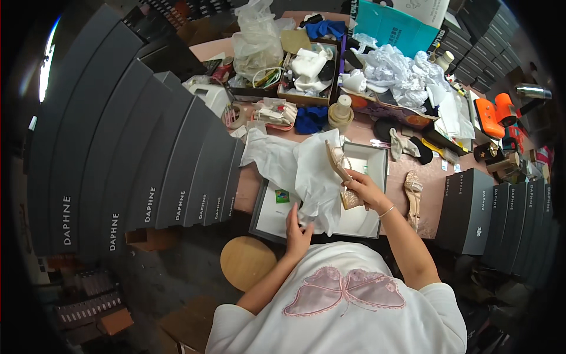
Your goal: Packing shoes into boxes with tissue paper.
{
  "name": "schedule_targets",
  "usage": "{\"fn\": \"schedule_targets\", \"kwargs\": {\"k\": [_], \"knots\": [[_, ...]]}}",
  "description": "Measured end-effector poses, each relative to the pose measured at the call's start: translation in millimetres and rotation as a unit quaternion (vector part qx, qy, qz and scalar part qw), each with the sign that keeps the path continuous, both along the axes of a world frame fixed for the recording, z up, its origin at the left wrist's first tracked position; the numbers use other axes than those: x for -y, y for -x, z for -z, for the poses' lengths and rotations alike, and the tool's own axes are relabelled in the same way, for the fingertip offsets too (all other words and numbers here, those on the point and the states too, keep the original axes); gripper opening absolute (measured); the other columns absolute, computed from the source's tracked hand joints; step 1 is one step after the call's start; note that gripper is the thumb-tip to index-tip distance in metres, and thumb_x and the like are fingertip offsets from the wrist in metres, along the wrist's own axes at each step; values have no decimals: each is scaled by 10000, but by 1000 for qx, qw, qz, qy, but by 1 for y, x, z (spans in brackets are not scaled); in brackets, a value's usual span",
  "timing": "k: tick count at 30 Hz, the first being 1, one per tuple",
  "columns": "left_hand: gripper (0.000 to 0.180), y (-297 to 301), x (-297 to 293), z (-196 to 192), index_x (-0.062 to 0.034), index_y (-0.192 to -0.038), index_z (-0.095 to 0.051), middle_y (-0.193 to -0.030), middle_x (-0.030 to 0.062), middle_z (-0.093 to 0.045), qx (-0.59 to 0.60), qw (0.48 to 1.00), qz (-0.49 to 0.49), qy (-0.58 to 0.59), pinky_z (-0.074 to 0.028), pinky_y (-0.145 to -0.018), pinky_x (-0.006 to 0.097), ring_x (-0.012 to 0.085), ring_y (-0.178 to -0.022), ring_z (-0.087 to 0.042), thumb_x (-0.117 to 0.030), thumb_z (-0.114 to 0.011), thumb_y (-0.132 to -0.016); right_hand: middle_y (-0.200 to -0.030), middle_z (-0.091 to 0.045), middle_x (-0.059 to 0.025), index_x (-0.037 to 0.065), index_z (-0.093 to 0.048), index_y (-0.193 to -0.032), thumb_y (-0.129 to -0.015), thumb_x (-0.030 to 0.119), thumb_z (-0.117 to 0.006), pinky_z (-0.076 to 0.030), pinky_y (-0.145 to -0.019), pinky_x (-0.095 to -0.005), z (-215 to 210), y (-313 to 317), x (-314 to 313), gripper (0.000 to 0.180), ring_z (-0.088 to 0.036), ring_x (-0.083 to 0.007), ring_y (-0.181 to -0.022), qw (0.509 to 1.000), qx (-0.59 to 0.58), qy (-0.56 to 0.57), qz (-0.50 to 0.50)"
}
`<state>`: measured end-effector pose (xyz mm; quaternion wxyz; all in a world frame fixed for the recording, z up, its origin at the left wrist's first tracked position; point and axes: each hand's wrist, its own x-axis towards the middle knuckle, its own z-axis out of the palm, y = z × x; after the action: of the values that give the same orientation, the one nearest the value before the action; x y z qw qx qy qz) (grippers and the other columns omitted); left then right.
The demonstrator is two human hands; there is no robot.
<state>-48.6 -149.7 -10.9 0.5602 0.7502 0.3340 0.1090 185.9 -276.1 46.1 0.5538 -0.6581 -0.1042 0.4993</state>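
Note:
My right hand (364, 187) grips a beige heeled shoe (341, 168) by its heel end, holding it over an open shoe box (377, 159) lined with white tissue paper (306, 171). My left hand (298, 231) rests on the lower edge of the tissue paper inside the box, fingers pressing it down. A second matching beige shoe (413, 194) lies on the pink table (436, 194) just right of the box.
Tall stacks of dark grey shoe boxes (147, 165) stand at left, more (495, 212) at right. Behind the open box lie plastic bags (256, 41), crumpled paper (401, 71), a tape roll (236, 115), a bottle (341, 112). A round wooden stool (247, 262) sits below.

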Motion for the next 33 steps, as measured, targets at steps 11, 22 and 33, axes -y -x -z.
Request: {"fn": "schedule_targets", "kwargs": {"k": [11,22,33], "knots": [[223,-78,-54,-80,-7,-1000,-657,-869,116,-612,210,962,110,-135,-491,-700,324,254,-755,-604,20,-604,-785,-1096,-571,-239,-92,-419,-1264,-925,347,-467,-555,-477,-265,-26,80,75,557,-639,-236,-769,821,-294,-382,307],[136,-100,7,-129,23,-904,-690,-764,91,-647,181,964,191,-31,-477,-624,277,149,-660,-594,-23,-663,-778,-1065,-626,-123,-52,-453,-1347,-825,249,-620,-485,-796,-273,-127,147,152,625,-595,-152,-869,978,-108,-175,43],[240,8,39,-90,-22,-1032,-643,-867,78,-652,29,894,202,-398,-474,-704,262,135,-770,-611,29,-612,-800,-1021,-651,-84,22,-429,-1392,-927,229,-515,-446,-451,-187,-55,183,203,516,-564,-60,-626,996,-35,-41,75]]}}
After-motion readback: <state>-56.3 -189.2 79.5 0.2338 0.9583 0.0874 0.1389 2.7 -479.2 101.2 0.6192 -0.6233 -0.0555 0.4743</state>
